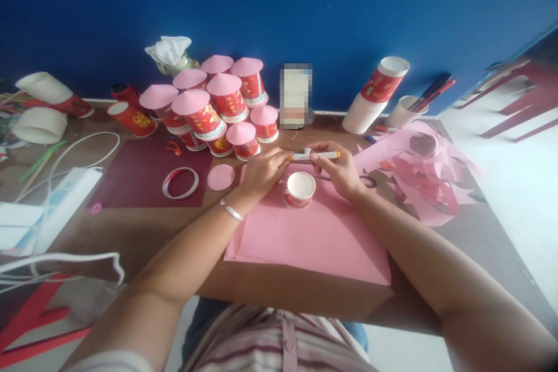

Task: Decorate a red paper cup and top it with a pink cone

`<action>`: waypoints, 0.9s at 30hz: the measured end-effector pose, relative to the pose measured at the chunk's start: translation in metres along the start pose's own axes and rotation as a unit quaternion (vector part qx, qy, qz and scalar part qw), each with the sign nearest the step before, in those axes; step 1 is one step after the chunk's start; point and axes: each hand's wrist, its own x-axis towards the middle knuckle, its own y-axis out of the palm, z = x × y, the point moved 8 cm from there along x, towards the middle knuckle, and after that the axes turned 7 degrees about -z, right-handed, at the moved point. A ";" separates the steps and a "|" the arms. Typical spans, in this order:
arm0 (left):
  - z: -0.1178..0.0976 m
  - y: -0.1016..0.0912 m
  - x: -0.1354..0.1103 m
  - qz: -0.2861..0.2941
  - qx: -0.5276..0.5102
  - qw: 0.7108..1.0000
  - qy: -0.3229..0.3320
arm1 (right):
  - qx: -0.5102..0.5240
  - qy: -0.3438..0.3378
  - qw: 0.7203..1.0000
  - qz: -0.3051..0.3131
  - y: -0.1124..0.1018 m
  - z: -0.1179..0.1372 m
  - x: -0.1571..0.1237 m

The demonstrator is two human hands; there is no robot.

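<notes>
A white marker pen (301, 157) with yellow-orange ends is held level between both hands. My left hand (265, 173) pinches its left end, and a bracelet circles that wrist. Thumb and fingers of my right hand (339, 168) are closed round its right part. Just below the pen, a short red-patterned paper cup (300, 189) rests on sheets of pink paper (314, 241). Left of my left hand lies a pink paper disc (221, 176). Whether the pen's cap is on cannot be made out.
Several red cups with pink cone tops (224, 93) stand back left, near a tape roll (180, 182) on dark red paper (113, 180). A phone (296, 96) leans against the blue wall. Pink scraps (427, 174), stacked cups (375, 96) and a pen cup (405, 110) are right.
</notes>
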 end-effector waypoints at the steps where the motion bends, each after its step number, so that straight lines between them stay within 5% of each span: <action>1: 0.001 0.000 0.000 -0.004 0.013 1.000 0.005 | -0.015 -0.021 1.000 -0.016 -0.006 0.003 0.003; 5: 0.004 0.001 0.000 -0.009 0.056 0.998 0.022 | -0.149 -0.120 0.982 -0.006 -0.018 0.014 0.013; 11: 0.005 0.005 -0.001 0.011 0.078 0.996 0.034 | -0.343 -0.261 0.895 0.119 0.001 0.016 0.005; 22: 0.007 0.015 0.003 0.033 0.049 0.998 0.022 | -0.529 -0.308 0.784 0.105 0.002 0.001 0.007; 27: 0.009 0.005 0.003 0.012 0.025 1.000 0.009 | -0.540 -0.315 0.776 0.082 -0.004 0.003 0.010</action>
